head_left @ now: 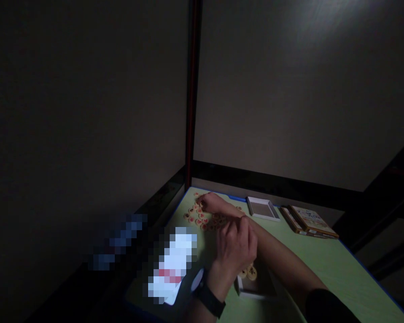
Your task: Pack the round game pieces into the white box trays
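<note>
The green table (326,255) stands in a dim corner. Along its far side lie 2 overlapping flat boxes (314,220) and 1 shallow tray (263,210); a nearer tray (256,295) sits closer in. The left hand (237,242) is loosely curled above the nearer tray; the right hand (210,202) bends its fingers down among scattered round game pieces (198,221) at the far left corner. In this gloom I cannot tell whether either grips 1. At least 2 black-marked pieces (252,272) lie in the nearer tray.
</note>
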{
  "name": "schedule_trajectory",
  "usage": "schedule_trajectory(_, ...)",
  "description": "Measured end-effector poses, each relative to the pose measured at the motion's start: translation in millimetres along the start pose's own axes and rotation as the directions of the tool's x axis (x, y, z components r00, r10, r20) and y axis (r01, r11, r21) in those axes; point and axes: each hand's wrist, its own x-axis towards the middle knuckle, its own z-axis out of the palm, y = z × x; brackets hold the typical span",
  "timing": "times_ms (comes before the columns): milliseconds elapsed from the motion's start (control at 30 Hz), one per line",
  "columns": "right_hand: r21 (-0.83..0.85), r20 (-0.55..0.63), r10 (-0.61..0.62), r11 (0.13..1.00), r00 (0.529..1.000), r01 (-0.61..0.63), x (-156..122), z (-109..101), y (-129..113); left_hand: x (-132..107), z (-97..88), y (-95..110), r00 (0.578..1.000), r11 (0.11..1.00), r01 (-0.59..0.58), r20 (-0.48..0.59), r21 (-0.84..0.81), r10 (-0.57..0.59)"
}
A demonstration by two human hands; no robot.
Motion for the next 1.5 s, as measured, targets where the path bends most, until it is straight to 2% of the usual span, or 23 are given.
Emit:
schedule_trajectory(233,-0.078,0.028,0.046,0.996,0.999,-0.043,8,10,1,3,-5.0,1,0.999,0.999,0.045,0.031,0.004,-0.045)
schedule_trajectory(333,-0.071,-0.005,0.055,0.996,0.998,-0.055,2,9,-3,7,-7.4,-6,0.992,0.993,0.119,0.042,0.012,-0.119)
schedule_trajectory(433,-0.044,-0.065,0.089,0.995,0.994,-0.092,-9,-1,-5,12,-7.6,-14,0.969,0.969,0.246,0.033,-0.015,-0.246)
schedule_trajectory(533,-0.011,-0.148,0.135,0.99,0.98,-0.138,-31,-16,-1,17,-3.6,-22,0.916,0.909,0.395,-0.019,-0.13,-0.401)
schedule_trajectory(600,0.025,-0.23,0.146,0.989,0.962,-0.144,-55,-24,3,18,2.1,-26,0.882,0.862,0.443,-0.053,-0.248,-0.469)
schedule_trajectory(667,0.112,-0.378,0.175,0.983,0.909,-0.143,-86,-28,6,18,9.8,-27,0.867,0.813,0.452,-0.032,-0.367,-0.497)
schedule_trajectory(700,0.153,-0.442,0.2,0.977,0.874,-0.146,-102,-28,6,18,14.2,-28,0.864,0.776,0.462,0.022,-0.428,-0.503)
schedule_trajectory(767,0.217,-0.535,0.246,0.965,0.808,-0.15,-136,-25,4,16,23.2,-26,0.833,0.624,0.539,0.249,-0.566,-0.494)
schedule_trajectory(833,0.232,-0.582,0.252,0.963,0.773,-0.139,-166,-19,-1,13,30.5,-22,0.751,0.377,0.655,0.514,-0.655,-0.414)
schedule_trajectory(867,0.211,-0.604,0.234,0.969,0.762,-0.13,-178,-16,-4,12,32.9,-20,0.708,0.254,0.702,0.61,-0.666,-0.356)
schedule_trajectory(933,0.174,-0.637,0.212,0.976,0.741,-0.13,-197,-10,-11,9,34.8,-15,0.658,0.079,0.744,0.707,-0.663,-0.259)
schedule_trajectory(1000,0.158,-0.655,0.204,0.979,0.728,-0.132,-210,-4,-17,6,33.4,-12,0.645,-0.009,0.753,0.739,-0.658,-0.195)
schedule_trajectory(1100,0.176,-0.679,0.194,0.979,0.708,-0.1,-219,1,-23,3,29.1,-12,0.644,-0.074,0.751,0.752,-0.656,-0.137)
schedule_trajectory(1200,0.217,-0.697,0.197,0.974,0.689,-0.06,-223,2,-25,2,26.4,-14,0.646,-0.109,0.743,0.75,-0.661,-0.144)
schedule_trajectory(1367,0.271,-0.71,0.266,0.958,0.652,-0.095,-229,5,-22,2,24.8,-18,0.64,-0.086,0.75,0.752,-0.656,-0.159)
schedule_trajectory(1500,0.207,-0.737,0.217,0.974,0.64,-0.091,-232,6,-20,3,21.1,-19,0.635,-0.096,0.752,0.756,-0.652,-0.159)
